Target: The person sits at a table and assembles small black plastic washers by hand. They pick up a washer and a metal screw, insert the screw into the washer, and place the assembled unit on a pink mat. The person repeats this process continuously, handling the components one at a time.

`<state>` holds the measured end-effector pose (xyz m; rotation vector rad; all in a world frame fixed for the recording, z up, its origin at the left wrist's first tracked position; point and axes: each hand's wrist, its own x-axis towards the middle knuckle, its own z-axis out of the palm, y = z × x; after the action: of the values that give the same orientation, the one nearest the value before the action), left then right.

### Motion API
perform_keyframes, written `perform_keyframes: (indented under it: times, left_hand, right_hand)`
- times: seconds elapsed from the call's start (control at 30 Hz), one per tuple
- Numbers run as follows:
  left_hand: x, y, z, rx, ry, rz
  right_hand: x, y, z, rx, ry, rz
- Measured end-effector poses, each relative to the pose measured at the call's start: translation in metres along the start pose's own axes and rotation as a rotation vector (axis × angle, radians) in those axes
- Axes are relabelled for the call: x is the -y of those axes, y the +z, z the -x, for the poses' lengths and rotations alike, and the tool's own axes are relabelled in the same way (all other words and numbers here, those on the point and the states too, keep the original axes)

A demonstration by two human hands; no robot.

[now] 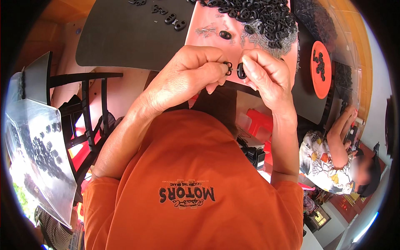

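My left hand [189,73] pinches a small black plastic link [228,68] between thumb and fingertips. My right hand [266,77] holds a second black oval link [241,71] right beside it, the two pieces almost touching. Both hands are raised over the near edge of an orange tray [208,21]. On that tray lies a big heap of black links [258,14], a scatter of thin metal pins [206,30] and one single link [225,34]. My orange shirt fills the lower middle.
A dark table mat [125,37] carries a few assembled black pieces [175,21]. At left, a clear plastic bag [37,150] holds black parts beside a black chair frame [87,112]. An orange plate [321,68] with links sits at right, near a seated person [333,162].
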<state>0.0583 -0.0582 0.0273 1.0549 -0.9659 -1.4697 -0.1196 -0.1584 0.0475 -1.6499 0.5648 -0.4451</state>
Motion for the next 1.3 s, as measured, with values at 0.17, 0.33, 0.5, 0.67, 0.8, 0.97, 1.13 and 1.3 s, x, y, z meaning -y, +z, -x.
perform_keyframes:
  times: [0.17, 0.33, 0.5, 0.67, 0.8, 0.97, 1.13, 1.3]
  left_hand:
    - [0.002, 0.0, -0.001, 0.007, 0.011, 0.012]
    - [0.003, 0.001, -0.001, -0.002, -0.003, 0.012]
    - [0.003, 0.001, -0.002, -0.013, -0.057, -0.02]
    - [0.003, 0.001, -0.001, -0.013, -0.06, -0.027]
    - [0.005, 0.003, -0.001, -0.022, -0.053, -0.03]
    - [0.005, 0.003, -0.001, -0.029, -0.047, -0.039]
    - [0.003, 0.005, 0.0, -0.047, -0.056, -0.034]
    - [0.003, 0.012, 0.001, -0.024, 0.015, 0.002]
  right_hand:
    - [0.001, -0.001, 0.001, -0.01, 0.011, 0.007]
    - [0.001, -0.001, 0.001, -0.027, 0.017, 0.016]
    - [0.0, -0.002, 0.001, -0.047, 0.011, 0.046]
    - [0.0, -0.001, 0.002, -0.066, 0.011, 0.049]
    - [-0.001, 0.001, 0.003, -0.08, 0.009, 0.03]
    - [-0.001, 0.003, 0.003, -0.095, -0.008, 0.016]
    - [-0.001, 0.005, 0.004, -0.086, -0.004, 0.037]
    - [-0.001, 0.009, 0.006, -0.086, 0.001, 0.021]
